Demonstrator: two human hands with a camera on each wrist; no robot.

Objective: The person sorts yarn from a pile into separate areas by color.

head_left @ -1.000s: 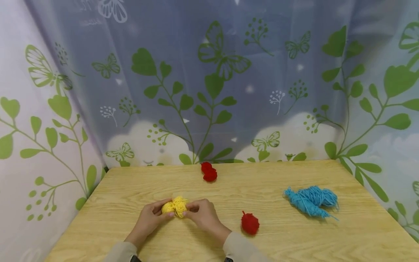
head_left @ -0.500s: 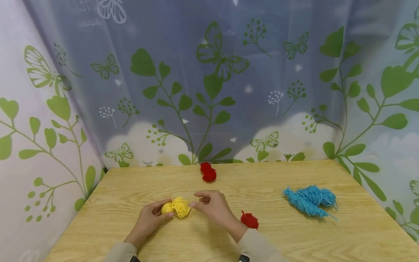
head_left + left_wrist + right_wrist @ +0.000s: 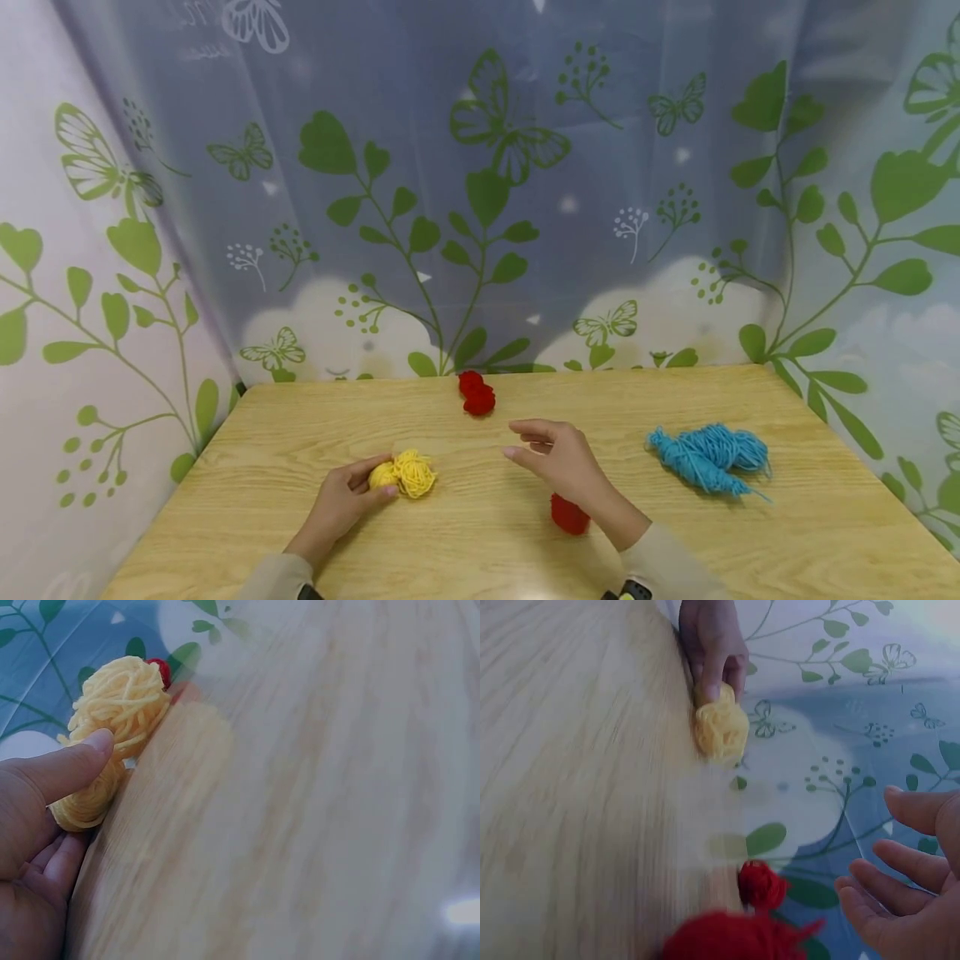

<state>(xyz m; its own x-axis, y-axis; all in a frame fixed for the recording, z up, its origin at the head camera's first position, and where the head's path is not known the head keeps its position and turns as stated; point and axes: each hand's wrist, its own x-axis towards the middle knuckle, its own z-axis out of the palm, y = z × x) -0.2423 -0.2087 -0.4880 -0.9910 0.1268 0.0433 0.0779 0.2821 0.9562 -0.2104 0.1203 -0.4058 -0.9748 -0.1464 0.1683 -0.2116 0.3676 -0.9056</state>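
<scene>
My left hand holds the yellow yarn on the table, thumb on the near side and fingers behind. The yarn is bunched into two rounded lobes; in the left wrist view my thumb lies across the middle of the yellow yarn. My right hand is held over the table to the right, its fingers loosely bent with nothing between them. Just below it sits a red yarn ball, partly hidden by the wrist. The right wrist view shows the right hand with its fingers spread apart.
Another red yarn bundle, with two lobes, lies near the table's back edge. Two blue yarn skeins lie crossed on the right, a loose end trailing. A printed curtain hangs behind the wooden table and along its sides.
My right hand has let go of the yellow yarn and moved to the right, now above the red yarn ball. My left hand has kept its grip in place.
</scene>
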